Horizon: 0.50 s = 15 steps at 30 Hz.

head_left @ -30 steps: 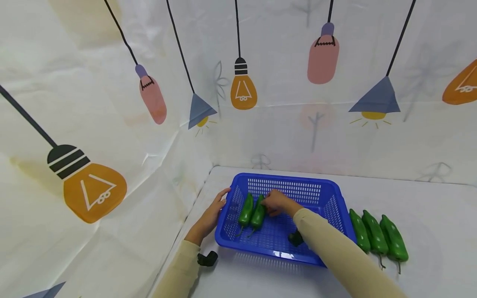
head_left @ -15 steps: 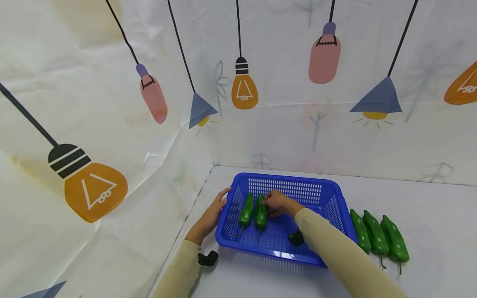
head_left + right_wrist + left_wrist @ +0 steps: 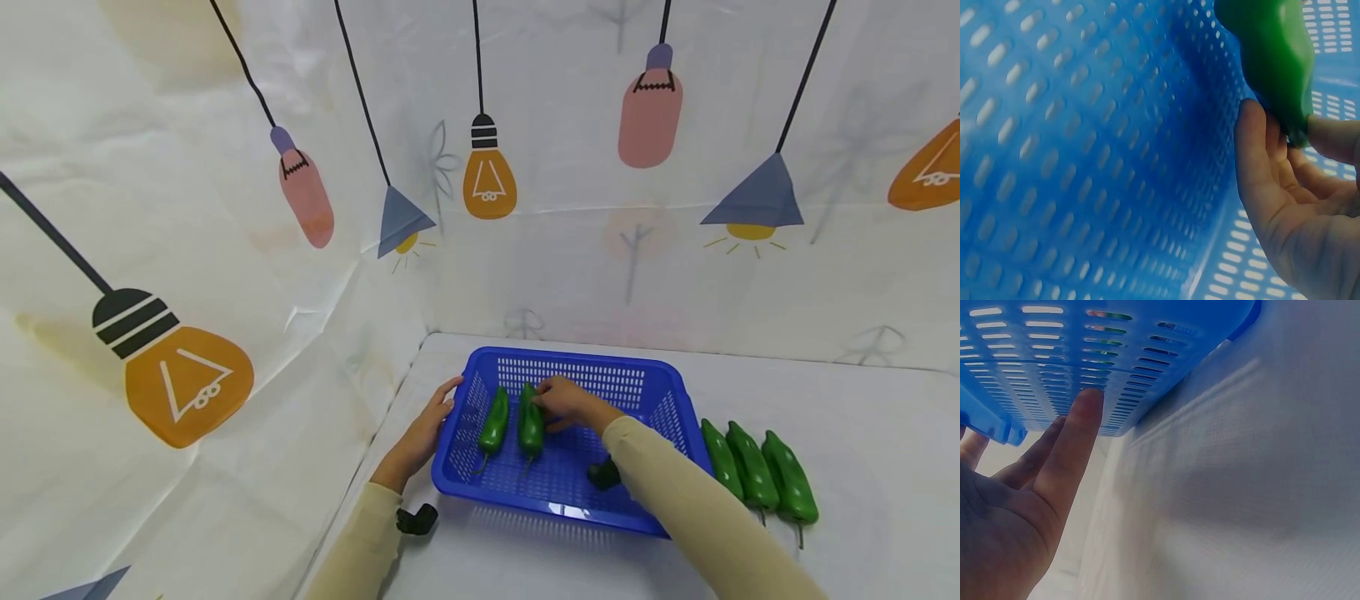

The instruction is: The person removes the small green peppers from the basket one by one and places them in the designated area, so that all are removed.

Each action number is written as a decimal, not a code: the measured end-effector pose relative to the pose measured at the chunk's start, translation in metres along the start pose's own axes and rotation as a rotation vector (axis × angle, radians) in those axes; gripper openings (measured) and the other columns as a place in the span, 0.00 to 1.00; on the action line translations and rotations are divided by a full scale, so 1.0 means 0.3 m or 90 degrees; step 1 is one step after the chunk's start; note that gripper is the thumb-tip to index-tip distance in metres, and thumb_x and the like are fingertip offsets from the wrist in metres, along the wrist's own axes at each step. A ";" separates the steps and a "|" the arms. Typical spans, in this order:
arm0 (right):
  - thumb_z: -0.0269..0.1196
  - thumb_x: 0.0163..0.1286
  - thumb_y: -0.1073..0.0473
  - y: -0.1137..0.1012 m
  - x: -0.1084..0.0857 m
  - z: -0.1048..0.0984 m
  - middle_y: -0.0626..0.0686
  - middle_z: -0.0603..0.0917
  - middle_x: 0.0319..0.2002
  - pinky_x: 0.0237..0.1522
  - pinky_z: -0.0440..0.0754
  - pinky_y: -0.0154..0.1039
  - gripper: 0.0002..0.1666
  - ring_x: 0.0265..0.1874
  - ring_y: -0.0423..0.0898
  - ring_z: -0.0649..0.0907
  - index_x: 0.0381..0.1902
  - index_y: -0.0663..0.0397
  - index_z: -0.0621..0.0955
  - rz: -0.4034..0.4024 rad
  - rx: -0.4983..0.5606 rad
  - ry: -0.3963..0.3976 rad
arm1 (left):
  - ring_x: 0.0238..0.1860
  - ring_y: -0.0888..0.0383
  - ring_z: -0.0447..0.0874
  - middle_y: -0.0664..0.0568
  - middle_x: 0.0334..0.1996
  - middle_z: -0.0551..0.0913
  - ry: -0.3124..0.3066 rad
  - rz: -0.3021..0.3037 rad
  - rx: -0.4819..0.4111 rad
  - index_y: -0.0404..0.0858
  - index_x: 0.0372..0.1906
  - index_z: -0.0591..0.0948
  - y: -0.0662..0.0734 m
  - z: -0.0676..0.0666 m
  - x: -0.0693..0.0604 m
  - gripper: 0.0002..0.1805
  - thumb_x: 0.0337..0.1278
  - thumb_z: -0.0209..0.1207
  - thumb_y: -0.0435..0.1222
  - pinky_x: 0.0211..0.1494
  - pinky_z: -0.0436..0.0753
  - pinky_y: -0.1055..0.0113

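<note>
The blue basket stands on the white worktop, its sides and floor pierced with rows of slots. The left hand is at the basket's left end; in the left wrist view its fingers are straight and a little spread, one fingertip touching the outside of the slotted wall.

The right hand reaches inside the basket and pinches the narrow tip of a green pepper between thumb and fingers. That pepper lies lengthwise near the middle-left of the basket, tip toward the far wall, stem toward the person; whether it rests fully on the floor I cannot tell. A second pepper lies just left of it, also inside, slightly slanted, with its stem toward the near side.

Outside the basket, just beyond its right end, three more peppers lie side by side on the worktop, stems toward the person.

Both arms wear cream sleeves, and a small black object shows at each wrist. Behind the worktop and along the left hangs a white sheet printed with orange bulbs, pink bulbs and blue lampshades on black cords.
</note>
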State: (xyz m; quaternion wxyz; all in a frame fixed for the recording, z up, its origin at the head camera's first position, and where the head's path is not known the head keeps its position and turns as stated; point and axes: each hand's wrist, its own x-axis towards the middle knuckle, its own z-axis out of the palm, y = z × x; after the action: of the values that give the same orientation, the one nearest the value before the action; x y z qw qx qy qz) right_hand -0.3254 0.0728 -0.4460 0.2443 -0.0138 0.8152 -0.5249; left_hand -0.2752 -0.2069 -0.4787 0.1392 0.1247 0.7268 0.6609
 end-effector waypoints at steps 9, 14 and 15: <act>0.53 0.78 0.66 0.000 -0.034 -0.058 0.70 0.78 0.55 0.42 0.86 0.50 0.23 0.50 0.63 0.83 0.65 0.74 0.70 -0.033 0.004 0.000 | 0.63 0.41 0.71 0.38 0.75 0.59 0.000 0.000 -0.003 0.52 0.80 0.53 -0.008 -0.001 0.005 0.27 0.83 0.32 0.46 0.59 0.75 0.55; 0.52 0.78 0.67 -0.009 -0.061 -0.091 0.72 0.77 0.56 0.46 0.84 0.53 0.22 0.52 0.65 0.82 0.65 0.75 0.70 -0.050 0.009 -0.008 | 0.62 0.43 0.72 0.39 0.74 0.59 0.005 -0.001 -0.003 0.52 0.80 0.53 -0.008 -0.001 0.008 0.27 0.83 0.33 0.45 0.58 0.75 0.56; 0.52 0.79 0.67 -0.010 -0.065 -0.097 0.72 0.77 0.56 0.47 0.84 0.54 0.22 0.53 0.65 0.82 0.65 0.74 0.70 -0.052 0.008 -0.008 | 0.61 0.43 0.72 0.39 0.74 0.60 0.007 -0.002 -0.003 0.52 0.80 0.54 -0.007 -0.001 0.008 0.27 0.82 0.33 0.45 0.58 0.75 0.56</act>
State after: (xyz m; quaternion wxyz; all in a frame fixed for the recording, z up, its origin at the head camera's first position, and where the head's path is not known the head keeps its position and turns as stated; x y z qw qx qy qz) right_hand -0.3209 0.1016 -0.4265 0.2281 -0.0491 0.8089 -0.5397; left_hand -0.2776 -0.2063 -0.4808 0.1367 0.1196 0.7261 0.6631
